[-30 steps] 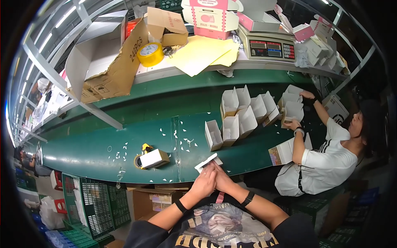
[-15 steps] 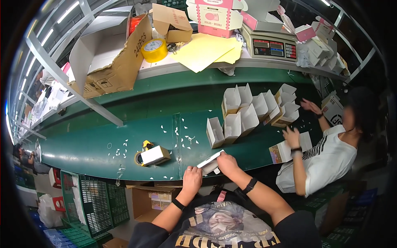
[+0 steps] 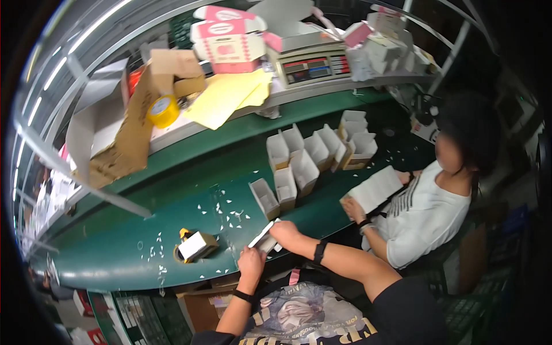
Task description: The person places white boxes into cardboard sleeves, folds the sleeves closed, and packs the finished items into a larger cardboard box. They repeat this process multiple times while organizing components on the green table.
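A small white carton (image 3: 264, 239) is held between my two hands at the near edge of the green table. My left hand (image 3: 252, 263) closes on its left end, while the fingers of my right hand (image 3: 286, 234) wrap its right end. Just beyond them stand several open-topped cartons (image 3: 287, 183), white inside with brown outer sides. To the left, a closed white-topped box (image 3: 197, 246) lies against a yellow tape dispenser (image 3: 184, 234).
A co-worker (image 3: 428, 213) at the right holds a long white carton (image 3: 376, 188). White paper scraps (image 3: 229, 201) are strewn over the green table (image 3: 115, 259). The shelf behind carries a large cardboard box (image 3: 123, 138), yellow tape (image 3: 164, 111), yellow sheets (image 3: 230, 100) and a scale (image 3: 313, 66).
The whole view has turned and shifted, moving the shelf and cartons leftward. My hands keep hold of the small carton. The co-worker's hands, raised and empty before, now hold the long carton.
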The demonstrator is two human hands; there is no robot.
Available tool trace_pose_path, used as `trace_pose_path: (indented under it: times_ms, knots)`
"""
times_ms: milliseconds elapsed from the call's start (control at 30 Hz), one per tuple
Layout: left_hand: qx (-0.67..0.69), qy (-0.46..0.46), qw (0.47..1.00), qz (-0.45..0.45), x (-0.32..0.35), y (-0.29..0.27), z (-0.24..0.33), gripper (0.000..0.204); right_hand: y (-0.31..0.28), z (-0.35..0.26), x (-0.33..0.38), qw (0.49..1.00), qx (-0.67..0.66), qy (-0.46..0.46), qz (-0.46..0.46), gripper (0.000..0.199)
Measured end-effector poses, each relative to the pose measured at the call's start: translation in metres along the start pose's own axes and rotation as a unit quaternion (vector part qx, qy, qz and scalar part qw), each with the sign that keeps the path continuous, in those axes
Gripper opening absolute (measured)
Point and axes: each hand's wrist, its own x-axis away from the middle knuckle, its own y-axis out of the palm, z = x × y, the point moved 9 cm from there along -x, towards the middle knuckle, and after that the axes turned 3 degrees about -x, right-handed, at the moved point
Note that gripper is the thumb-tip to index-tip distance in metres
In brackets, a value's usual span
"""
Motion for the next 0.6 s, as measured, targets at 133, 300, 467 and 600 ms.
trace_pose_path:
  times_ms: [133, 300, 467, 600]
  knots:
    - [0.033, 0.006, 0.999, 0.006, -0.001, 0.008, -0.002, 0.028, 0.008, 0.0, -0.01, 1.0, -0.006, -0.012, 0.012, 0.015]
    - [0.066, 0.005, 0.998, -0.024, -0.01, 0.029, -0.01, 0.03, 0.007, 0.018, -0.01, 0.998, -0.038, 0.053, 0.01, 0.016]
    - [0.142, 0.006, 0.99, 0.008, -0.019, 0.036, -0.027, 0.029, 0.003, 0.014, 0.002, 0.999, -0.042, 0.022, 0.012, 0.018]
    - [0.151, -0.035, 0.988, -0.017, -0.018, 0.033, -0.039, 0.027, 0.008, 0.026, 0.005, 0.996, -0.082, 0.024, 0.033, 0.016]
